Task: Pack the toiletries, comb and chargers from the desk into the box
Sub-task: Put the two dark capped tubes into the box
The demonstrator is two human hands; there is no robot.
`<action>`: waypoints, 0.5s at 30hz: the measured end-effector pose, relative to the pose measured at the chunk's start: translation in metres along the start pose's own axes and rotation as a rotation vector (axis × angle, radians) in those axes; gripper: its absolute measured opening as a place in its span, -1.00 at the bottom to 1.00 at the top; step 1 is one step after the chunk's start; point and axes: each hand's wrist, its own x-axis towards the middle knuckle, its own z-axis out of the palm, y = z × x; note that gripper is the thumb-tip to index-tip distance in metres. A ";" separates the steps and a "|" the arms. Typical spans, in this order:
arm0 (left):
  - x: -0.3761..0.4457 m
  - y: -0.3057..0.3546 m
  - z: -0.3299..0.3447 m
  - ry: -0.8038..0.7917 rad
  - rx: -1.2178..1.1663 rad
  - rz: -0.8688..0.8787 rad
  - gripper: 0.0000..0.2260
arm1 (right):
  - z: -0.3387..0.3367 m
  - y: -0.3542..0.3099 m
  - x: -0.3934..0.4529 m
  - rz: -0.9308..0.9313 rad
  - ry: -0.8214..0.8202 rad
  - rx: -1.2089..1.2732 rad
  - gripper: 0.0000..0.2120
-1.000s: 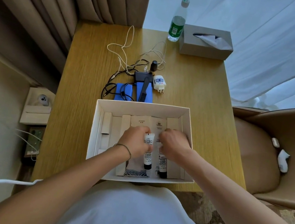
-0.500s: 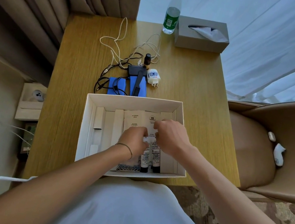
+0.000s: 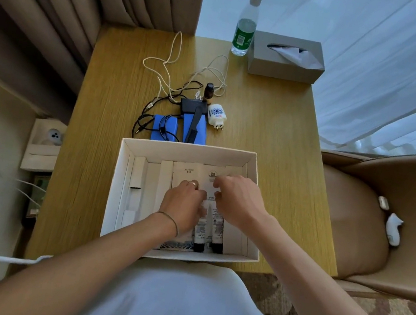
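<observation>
A white open box (image 3: 189,149) stands at the desk's near edge with white packets in it. Two white tubes with black caps, a left tube (image 3: 200,232) and a right tube (image 3: 217,231), lie side by side in the box, caps toward me. My left hand (image 3: 183,203) covers the left tube's upper end, fingers curled on it. My right hand (image 3: 238,201) hovers with bent fingers at the right tube's top; its grip is hidden. Behind the box lie a black comb (image 3: 194,127), blue packs (image 3: 164,129), a black charger (image 3: 192,104), a white plug charger (image 3: 217,116) and a small dark bottle (image 3: 209,91).
Tangled white cable (image 3: 167,67) and black cable (image 3: 147,119) spread over the desk's middle. A water bottle (image 3: 244,30) and a grey tissue box (image 3: 285,58) stand at the far edge. A tan chair (image 3: 385,216) is at the right, curtains at the left.
The two tubes have been brought together and now lie side by side. My right hand has shifted up from the right tube's body toward its top end.
</observation>
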 end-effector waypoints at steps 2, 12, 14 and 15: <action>-0.003 0.001 -0.004 0.037 -0.039 -0.011 -0.76 | -0.003 -0.001 0.000 0.002 0.029 0.031 -0.85; -0.004 -0.009 -0.086 0.395 -0.284 -0.011 -0.81 | -0.053 0.000 0.032 0.031 0.274 0.223 -0.81; 0.005 -0.016 -0.101 0.419 -0.287 -0.011 -0.81 | -0.063 0.002 0.044 0.051 0.284 0.249 -0.80; 0.009 -0.020 -0.106 0.422 -0.291 -0.016 -0.80 | -0.067 0.002 0.050 0.069 0.287 0.267 -0.79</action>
